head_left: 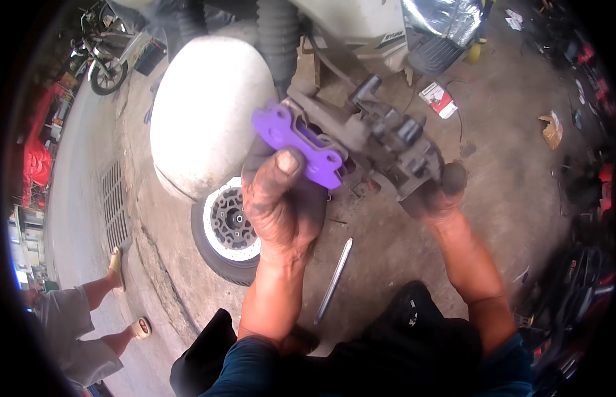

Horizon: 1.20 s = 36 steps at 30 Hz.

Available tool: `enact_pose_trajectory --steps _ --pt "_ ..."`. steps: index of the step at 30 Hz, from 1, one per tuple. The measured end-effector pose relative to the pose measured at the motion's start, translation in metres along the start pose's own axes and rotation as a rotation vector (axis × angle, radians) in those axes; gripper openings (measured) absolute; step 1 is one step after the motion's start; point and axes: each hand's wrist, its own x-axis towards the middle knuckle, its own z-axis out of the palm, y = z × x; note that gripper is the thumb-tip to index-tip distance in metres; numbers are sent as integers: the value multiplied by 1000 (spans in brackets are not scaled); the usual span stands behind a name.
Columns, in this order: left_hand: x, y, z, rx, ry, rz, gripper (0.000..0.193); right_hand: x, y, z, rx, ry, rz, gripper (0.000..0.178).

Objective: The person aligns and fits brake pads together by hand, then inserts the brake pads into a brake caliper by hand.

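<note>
In front of me my left hand is closed, its thumb pressed against purple brake pads with holes at their ends. The pads sit against a dirty grey brake caliper, tilted in mid-air. My right hand grips the caliper's lower right end from beneath; most of its fingers are hidden behind it. Both hands are smeared with dark grime. Directly behind the caliper stand the white front fender and the black fork boot of a motorbike.
Left of my forearm lies a wheel with a disc. A metal bar rests on the concrete between my arms. Beyond the caliper is a red-and-white box. Another person's legs show at left, near a drain grate.
</note>
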Motion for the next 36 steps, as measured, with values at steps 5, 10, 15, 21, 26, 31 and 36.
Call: enact_pose_trajectory --steps 5,10,15,21,26,31,36 --pt "24 -11 24 -48 91 -61 47 23 -15 28 372 112 -232 99" --pt "9 -8 27 312 115 120 51 24 -29 30 562 209 -227 93" --pt "9 11 32 1270 -318 666 31 21 -32 40 631 228 -172 83" --pt "20 13 41 1721 -471 886 39 20 -32 33 519 275 -181 63" --pt "19 -1 39 1842 -583 929 40 16 -26 25 524 358 -136 55" --pt "18 -10 37 1855 -584 907 41 15 -23 23 489 395 -124 52" --pt "13 -14 35 1879 -585 878 43 13 -14 17 457 424 -115 57"
